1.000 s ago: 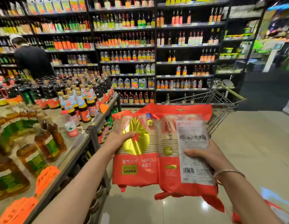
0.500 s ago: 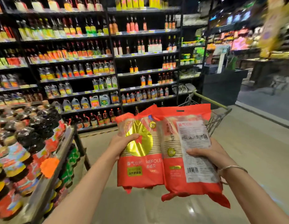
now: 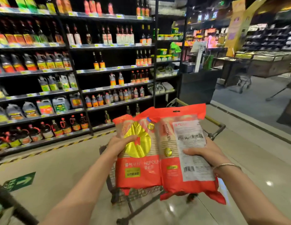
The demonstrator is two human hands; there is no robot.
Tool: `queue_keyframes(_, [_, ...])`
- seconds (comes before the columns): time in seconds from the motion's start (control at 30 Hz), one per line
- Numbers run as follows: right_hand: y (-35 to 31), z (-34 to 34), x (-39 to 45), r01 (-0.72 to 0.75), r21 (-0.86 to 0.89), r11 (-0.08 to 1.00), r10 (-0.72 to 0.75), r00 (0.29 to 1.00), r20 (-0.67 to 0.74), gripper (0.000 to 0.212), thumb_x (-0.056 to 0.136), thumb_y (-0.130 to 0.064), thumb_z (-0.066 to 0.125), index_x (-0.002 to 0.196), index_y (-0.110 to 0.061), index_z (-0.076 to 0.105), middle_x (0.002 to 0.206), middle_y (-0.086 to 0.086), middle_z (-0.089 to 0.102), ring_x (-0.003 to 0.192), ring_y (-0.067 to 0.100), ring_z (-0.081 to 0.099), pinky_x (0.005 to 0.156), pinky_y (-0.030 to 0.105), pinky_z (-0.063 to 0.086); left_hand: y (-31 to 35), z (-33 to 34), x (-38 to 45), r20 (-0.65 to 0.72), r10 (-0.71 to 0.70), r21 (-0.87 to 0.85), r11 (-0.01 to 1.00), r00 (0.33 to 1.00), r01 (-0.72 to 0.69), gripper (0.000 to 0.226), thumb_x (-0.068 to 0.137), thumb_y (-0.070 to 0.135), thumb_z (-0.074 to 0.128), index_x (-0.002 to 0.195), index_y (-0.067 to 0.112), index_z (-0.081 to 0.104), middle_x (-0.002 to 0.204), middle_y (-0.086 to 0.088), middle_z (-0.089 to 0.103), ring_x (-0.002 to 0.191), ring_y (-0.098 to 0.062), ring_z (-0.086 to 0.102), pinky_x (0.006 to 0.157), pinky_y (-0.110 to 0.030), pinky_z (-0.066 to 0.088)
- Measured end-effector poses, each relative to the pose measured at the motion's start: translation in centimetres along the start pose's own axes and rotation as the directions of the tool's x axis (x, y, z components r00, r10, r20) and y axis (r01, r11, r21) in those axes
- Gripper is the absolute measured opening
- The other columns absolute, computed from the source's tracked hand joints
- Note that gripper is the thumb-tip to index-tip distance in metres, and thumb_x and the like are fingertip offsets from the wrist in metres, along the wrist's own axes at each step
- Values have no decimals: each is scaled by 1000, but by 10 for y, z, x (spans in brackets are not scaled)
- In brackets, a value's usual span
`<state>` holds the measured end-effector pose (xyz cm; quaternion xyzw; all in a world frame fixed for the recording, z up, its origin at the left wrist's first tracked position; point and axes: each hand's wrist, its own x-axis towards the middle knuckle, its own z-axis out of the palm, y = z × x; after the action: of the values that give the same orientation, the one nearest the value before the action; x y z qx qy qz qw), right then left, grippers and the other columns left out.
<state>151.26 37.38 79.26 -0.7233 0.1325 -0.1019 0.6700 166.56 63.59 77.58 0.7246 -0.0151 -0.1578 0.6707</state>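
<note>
I hold a large red plastic package (image 3: 161, 174) with a gold emblem and a white label, in front of me at chest height. My left hand (image 3: 119, 146) grips its left edge, thumb on the front over the gold emblem. My right hand (image 3: 206, 153) grips its right side, thumb across the white label, with a thin bracelet on the wrist. The package hangs over a wire shopping cart (image 3: 135, 194), which it mostly hides.
Tall black shelves (image 3: 112, 69) of bottles and jugs fill the left and centre. A yellow-black floor stripe runs along their base. A green arrow sticker (image 3: 19, 181) lies on the floor at left. Counters and another cart (image 3: 244, 82) stand at the far right across an open aisle.
The view has swung right: the bottle display at my left has left the frame and the cart now shows below the package. Both hands keep the same grip.
</note>
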Motion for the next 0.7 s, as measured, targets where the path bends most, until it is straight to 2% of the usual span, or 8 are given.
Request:
queue_keyframes(0.1, [0,-2,75,-16,-52,999,18,998,56,67,51,-10,88,113,-19,64,100,0,77,85,13,74,65,22,55,3,8,68,-29,-24,-18,1000,999,23,27,70,23,84,90,20,67,89,-6,74,79,-22,71,72,-33,56])
queue_keyframes(0.2, [15,1,150,-68,-26,997,70,993,96,44,64,1,84,98,-20,67,84,-3,78,71,6,74,59,18,56,-7,8,134,-52,-83,-16,996,995,83,31,70,26,84,95,19,67,86,-5,75,76,-22,73,68,-31,57])
queue_keyframes(0.3, [43,8,225,-153,-28,988,156,974,164,51,65,1,83,111,-12,66,101,10,76,86,23,75,72,35,60,-25,9,201,-77,-161,-13,987,984,160,41,67,30,86,101,17,68,90,-7,76,80,-24,73,73,-35,59])
queue_keyframes(0.37, [67,11,270,-222,-16,975,221,958,183,52,66,6,80,114,-6,64,101,12,76,84,24,75,63,30,60,-41,11,244,-87,-204,-24,979,975,202,55,58,39,90,104,18,69,94,-6,76,85,-25,73,82,-39,59])
queue_keyframes(0.43, [88,12,313,-232,-49,972,237,956,176,59,61,5,84,115,-5,63,101,10,76,86,25,75,66,30,59,-61,15,285,-100,-276,-32,961,956,274,66,45,46,91,102,22,69,94,-4,76,87,-25,72,86,-43,57])
queue_keyframes(0.57, [136,15,384,-301,-107,948,317,922,224,65,51,-7,87,111,-3,63,103,15,75,90,33,73,77,43,58,-100,25,345,-126,-377,-67,926,918,371,48,57,32,91,99,25,68,92,-3,76,84,-22,73,85,-41,58])
queue_keyframes(0.63, [162,17,409,-352,-134,926,373,904,206,53,49,-6,85,99,-6,68,94,12,77,83,29,74,71,38,58,-122,32,365,-117,-422,-60,906,899,418,49,62,30,89,105,23,67,94,-3,75,83,-21,72,80,-37,58])
queue_keyframes(0.7, [191,19,428,-407,-133,904,426,882,198,46,48,-3,83,91,-10,71,89,11,78,79,26,75,63,32,58,-147,38,381,-149,-488,-69,873,860,484,38,66,26,87,98,21,66,90,-3,73,78,-19,70,75,-31,55])
